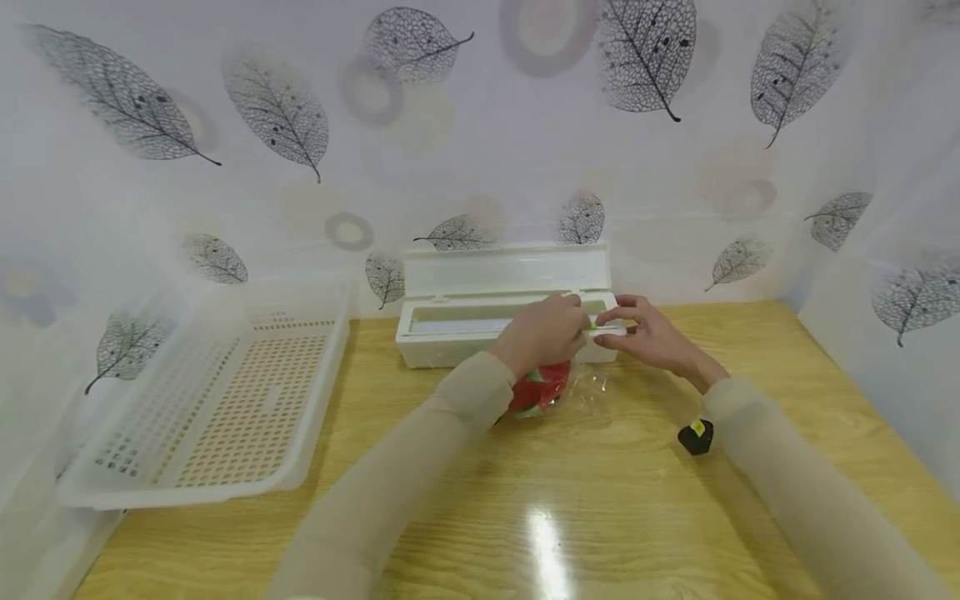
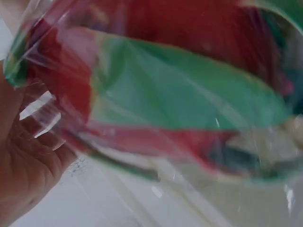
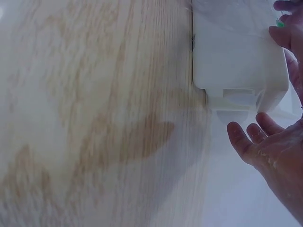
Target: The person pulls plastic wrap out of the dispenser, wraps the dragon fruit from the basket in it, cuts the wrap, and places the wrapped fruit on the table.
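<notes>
1. Two things sit apart from the work on the table [image 1: 600, 533]: a black piece [image 1: 696, 437] with a yellow mark, beside the right sleeve [image 1: 780, 450], and a white basket [image 1: 318, 417], off to the left.
2. The red and green fruit [image 1: 546, 385] is just in front of the box, below the left wrist. Clear film [image 1: 592, 392] is already about it; whether it closes all round is hidden.
3. The left hand [image 1: 546, 327] bends over the box's front edge; what its fingers hold, if anything, cannot be seen.
4. The right hand [image 1: 654, 333] is partly open, thumb and forefinger about the front rim near a green tab [image 1: 592, 324]; I cannot tell whether they pinch it.
5. The white box [image 1: 442, 352] has its lid [image 1: 510, 268] up, so opening is done. Whether the film is cut free cannot be made out; closing the lid is not yet done.
</notes>
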`<state>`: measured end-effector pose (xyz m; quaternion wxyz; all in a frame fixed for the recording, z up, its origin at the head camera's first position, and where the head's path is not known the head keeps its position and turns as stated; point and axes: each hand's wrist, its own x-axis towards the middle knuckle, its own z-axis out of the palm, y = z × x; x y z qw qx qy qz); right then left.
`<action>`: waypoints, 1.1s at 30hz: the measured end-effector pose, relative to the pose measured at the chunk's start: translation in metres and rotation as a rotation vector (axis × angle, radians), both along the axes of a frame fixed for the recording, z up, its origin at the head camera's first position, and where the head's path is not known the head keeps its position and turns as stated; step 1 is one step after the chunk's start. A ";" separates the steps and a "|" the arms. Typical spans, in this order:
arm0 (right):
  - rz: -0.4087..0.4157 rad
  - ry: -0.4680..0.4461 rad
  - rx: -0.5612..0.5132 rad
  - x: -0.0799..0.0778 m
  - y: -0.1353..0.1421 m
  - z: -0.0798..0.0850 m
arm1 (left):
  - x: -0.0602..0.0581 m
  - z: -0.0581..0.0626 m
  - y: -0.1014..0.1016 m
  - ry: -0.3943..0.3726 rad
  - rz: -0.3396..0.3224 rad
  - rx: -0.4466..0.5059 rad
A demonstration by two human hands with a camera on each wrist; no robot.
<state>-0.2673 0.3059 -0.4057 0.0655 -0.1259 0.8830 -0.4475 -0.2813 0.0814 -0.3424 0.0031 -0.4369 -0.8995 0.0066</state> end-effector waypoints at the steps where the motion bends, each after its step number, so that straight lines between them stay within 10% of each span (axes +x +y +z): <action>1: -0.003 0.001 -0.002 0.001 0.000 0.000 | -0.003 0.000 0.002 -0.045 0.001 0.055; 9: 0.000 0.005 0.001 0.000 -0.002 -0.002 | -0.021 -0.009 0.006 -0.181 0.009 0.193; 33: -0.028 0.015 -0.006 0.002 0.000 -0.002 | -0.023 -0.015 0.004 -0.103 -0.050 0.196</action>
